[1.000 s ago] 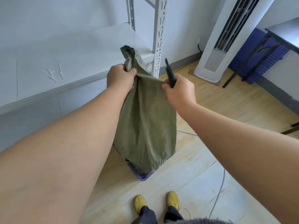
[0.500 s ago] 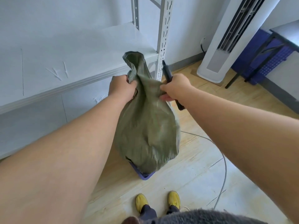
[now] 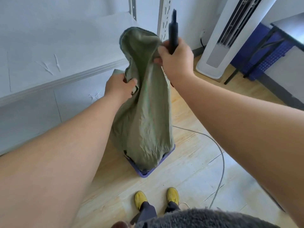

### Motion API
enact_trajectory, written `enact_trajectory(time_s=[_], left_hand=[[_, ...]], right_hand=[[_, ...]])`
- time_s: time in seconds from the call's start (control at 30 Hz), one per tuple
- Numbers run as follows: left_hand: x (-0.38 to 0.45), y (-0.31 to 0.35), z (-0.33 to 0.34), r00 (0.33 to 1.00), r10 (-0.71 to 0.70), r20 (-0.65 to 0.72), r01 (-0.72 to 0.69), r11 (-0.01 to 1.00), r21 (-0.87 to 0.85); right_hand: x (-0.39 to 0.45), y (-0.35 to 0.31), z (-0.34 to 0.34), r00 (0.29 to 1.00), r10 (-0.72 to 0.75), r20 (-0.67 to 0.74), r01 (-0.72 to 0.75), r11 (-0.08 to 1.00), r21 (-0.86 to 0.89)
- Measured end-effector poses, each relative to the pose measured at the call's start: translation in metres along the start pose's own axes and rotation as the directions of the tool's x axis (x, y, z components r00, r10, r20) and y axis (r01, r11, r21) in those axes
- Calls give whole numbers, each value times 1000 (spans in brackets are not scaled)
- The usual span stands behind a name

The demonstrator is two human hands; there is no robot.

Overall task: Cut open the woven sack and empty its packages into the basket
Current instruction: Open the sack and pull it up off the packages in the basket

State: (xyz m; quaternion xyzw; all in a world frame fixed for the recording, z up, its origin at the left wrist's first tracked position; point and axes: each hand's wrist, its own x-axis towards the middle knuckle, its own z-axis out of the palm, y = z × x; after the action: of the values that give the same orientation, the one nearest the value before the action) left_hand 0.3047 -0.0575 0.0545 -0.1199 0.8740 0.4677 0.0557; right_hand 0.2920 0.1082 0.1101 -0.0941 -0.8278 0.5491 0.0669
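**Sack held over the basket**

The left hand (image 3: 120, 85) grips a bunched fold of the limp, wrinkled olive woven sack (image 3: 144, 116). The right hand (image 3: 176, 59) clutches its upper cloth together with a slim black tool (image 3: 173, 32). The sack's lower end sits in the purple plastic basket (image 3: 166, 157) on the pale wood-grain floor (image 3: 189, 175).

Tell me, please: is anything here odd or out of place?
Yes. The right hand grips both the sack and a black tool, which points upward beside the fabric. A grey cable lies loose on the floor near the shoes: a possible trip risk.
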Motion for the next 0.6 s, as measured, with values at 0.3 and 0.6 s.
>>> enact_trajectory(time_s=[0.3,0.6], left_hand=[[-12,14,3,972,121,200,-146,982,118],[-2,17,4,983,116,145,-120,993,19]], right_hand=[[-2,-11,17,932,114,345,-116,993,-16],[-15,21,11,921,123,370,-22,964,-265]])
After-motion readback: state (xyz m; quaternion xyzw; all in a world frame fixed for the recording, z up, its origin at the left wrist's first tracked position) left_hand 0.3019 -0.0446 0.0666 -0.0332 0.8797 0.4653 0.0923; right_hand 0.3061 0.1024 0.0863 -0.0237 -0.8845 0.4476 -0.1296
